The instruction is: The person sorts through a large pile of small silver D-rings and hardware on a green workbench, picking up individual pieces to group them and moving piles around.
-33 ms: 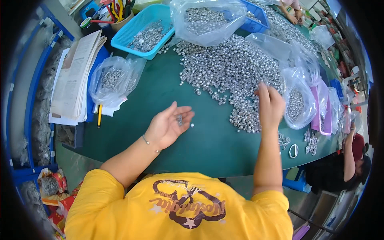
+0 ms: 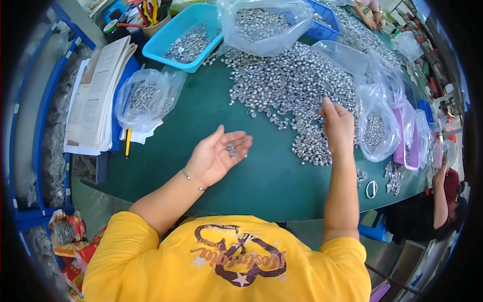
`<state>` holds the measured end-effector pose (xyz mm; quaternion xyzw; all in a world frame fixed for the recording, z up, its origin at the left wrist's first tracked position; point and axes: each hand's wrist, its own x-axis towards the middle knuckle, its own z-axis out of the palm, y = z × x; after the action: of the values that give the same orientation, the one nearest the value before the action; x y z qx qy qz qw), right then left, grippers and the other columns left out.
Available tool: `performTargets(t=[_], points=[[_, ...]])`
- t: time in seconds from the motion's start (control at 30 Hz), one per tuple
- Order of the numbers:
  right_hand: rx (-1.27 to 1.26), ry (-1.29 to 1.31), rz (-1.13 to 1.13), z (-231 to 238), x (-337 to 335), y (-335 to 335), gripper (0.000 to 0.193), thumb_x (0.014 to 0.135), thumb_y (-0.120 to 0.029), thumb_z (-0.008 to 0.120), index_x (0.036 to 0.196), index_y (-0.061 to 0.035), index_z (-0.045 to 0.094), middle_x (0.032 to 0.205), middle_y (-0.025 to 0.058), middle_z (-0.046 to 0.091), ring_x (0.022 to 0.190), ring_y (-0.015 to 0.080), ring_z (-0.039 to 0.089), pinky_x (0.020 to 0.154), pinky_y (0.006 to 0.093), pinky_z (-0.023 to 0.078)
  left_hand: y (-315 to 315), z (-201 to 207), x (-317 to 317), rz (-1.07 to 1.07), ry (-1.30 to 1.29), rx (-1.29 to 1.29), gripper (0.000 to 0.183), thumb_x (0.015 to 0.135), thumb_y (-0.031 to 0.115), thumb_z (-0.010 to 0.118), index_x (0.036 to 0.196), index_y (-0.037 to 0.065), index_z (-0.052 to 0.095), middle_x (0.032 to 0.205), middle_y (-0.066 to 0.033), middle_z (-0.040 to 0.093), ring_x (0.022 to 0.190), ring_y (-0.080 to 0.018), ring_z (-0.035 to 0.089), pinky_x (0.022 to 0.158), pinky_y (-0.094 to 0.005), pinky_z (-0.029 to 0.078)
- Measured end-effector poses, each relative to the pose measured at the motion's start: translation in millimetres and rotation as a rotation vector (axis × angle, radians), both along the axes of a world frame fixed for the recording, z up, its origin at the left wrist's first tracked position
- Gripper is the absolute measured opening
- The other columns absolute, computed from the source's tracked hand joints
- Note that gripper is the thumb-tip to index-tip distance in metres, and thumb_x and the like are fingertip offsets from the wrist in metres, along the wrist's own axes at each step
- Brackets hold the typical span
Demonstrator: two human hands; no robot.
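Observation:
A broad heap of small silver metal pieces (image 2: 287,75) covers the far middle of the green table. My left hand (image 2: 220,155) is palm up over the bare tabletop near me, its fingers loosely curled. A few small silver metal pieces (image 2: 231,149) lie in that palm. At the right side of the heap is my right hand (image 2: 338,123), thumb and fingers brought together in a pinch above the pieces. Whatever sits between those fingertips is too small or hidden to make out.
Beyond the heap are a light-blue basket (image 2: 188,65) and a clear plastic bag (image 2: 266,45) of silver pieces. Another filled bag (image 2: 143,100) lies by stacked papers (image 2: 93,100) at left. On the right stand a filled bag (image 2: 375,126), a purple basket (image 2: 413,146) and a white ring (image 2: 371,189).
My left hand has shifted slightly right and its fingers have opened out more, showing the pieces in the palm better. My right hand has moved slightly away from me, still pinched over the heap.

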<state>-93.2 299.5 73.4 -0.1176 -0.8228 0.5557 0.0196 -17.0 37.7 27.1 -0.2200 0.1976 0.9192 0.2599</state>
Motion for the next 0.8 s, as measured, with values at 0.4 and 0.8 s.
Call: performTargets(t=[0.4, 0.8], points=[[-1.672, -0.549, 0.205, -69.8, 82.3, -128.9, 0.033, 0.096, -0.029, 0.035, 0.117, -0.0059, 0.047, 0.113, 0.0108, 0.054, 0.106, 0.0224, 0.051, 0.097, 0.0371, 0.038, 29.0, 7.9, 12.8, -0.005, 1.241, -1.436, 0.033, 0.094, 0.017, 0.039, 0.114, -0.003, 0.056, 0.122, -0.0148, 0.054, 0.121, -0.0271, 0.046, 0.099, -0.0362, 0.036], [-1.051, 0.374, 0.130, 67.6, -126.1, -111.0, 0.027, 0.088, -0.009, 0.050, 0.110, 0.0048, 0.053, 0.103, 0.0106, 0.053, 0.096, 0.0162, 0.050, 0.084, 0.0272, 0.043, -26.2, 4.8, 28.9, 0.344, 0.651, -0.979, 0.014, 0.090, 0.005, 0.050, 0.100, -0.002, 0.057, 0.089, -0.0083, 0.062, 0.080, -0.0126, 0.059, 0.070, -0.0241, 0.047]])
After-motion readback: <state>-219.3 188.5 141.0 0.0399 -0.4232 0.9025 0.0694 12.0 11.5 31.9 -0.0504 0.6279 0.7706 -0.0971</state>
